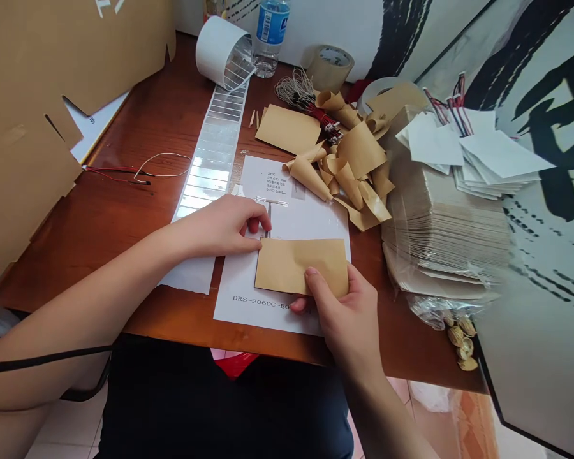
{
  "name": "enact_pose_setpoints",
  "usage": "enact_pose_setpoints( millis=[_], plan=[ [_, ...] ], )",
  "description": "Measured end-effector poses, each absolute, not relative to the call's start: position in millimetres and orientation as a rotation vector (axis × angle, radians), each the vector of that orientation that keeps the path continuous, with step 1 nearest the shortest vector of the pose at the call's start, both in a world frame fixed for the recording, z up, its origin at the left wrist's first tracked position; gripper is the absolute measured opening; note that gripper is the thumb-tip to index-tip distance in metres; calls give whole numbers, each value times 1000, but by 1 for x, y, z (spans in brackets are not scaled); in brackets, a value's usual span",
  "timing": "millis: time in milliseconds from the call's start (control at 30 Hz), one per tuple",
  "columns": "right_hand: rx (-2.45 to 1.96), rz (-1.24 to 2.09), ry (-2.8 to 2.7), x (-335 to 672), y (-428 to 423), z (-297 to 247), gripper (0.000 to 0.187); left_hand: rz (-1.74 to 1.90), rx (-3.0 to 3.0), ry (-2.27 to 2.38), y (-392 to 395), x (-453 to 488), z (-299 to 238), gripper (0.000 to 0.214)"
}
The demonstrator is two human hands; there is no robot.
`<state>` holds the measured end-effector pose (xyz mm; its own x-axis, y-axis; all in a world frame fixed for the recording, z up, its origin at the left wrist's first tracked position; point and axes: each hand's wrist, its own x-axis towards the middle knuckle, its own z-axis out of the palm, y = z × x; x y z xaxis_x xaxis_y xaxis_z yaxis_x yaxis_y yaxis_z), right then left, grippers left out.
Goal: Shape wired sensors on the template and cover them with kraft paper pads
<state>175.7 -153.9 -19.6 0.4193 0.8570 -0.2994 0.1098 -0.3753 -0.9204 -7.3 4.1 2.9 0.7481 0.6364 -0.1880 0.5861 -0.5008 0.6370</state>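
My right hand (pixel 347 312) grips a rectangular piece faced with brown paper (pixel 287 264), its thumb on top and its other fingers mostly underneath. Touching the upper left corner of that piece is the thumb of my left hand (pixel 229 223); its other fingers are loosely curled, apart from the thumb. A white printed sheet (pixel 239 306) lies below the piece, with a taped thin dark part partly hidden by my left fingers. To the left, a strip of silvery labels (pixel 210 159) runs out from its roll (pixel 220 54).
Curled brown paper peelings (pixel 354 159) and flat brown pieces (pixel 289 127) lie beyond the sheet. On the right stand a bagged card stack (pixel 449 223) and white pieces with wires (pixel 488 153). Loose wires (pixel 138 172), a cardboard box (pixel 76 64), bottle (pixel 272 29) and tape roll (pixel 332 64) surround them.
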Motion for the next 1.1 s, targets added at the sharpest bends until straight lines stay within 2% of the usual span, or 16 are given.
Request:
enact_pose_setpoints(
  millis=[300,500,733,1100],
  plan=[
    [-1773,1029,-853,176,-153,-19,31,106,2219,946,2,-5,-1,28],
    [-1801,1005,-858,177,-152,-19,35,107,2213,946,2,-5,-1,28],
    [-1788,1011,-858,176,-153,-18,31,99,2195,979,1,-5,-1,34],
    [-1789,1025,-858,176,-152,-18,30,108,2212,966,1,-4,-1,26]
  ],
)
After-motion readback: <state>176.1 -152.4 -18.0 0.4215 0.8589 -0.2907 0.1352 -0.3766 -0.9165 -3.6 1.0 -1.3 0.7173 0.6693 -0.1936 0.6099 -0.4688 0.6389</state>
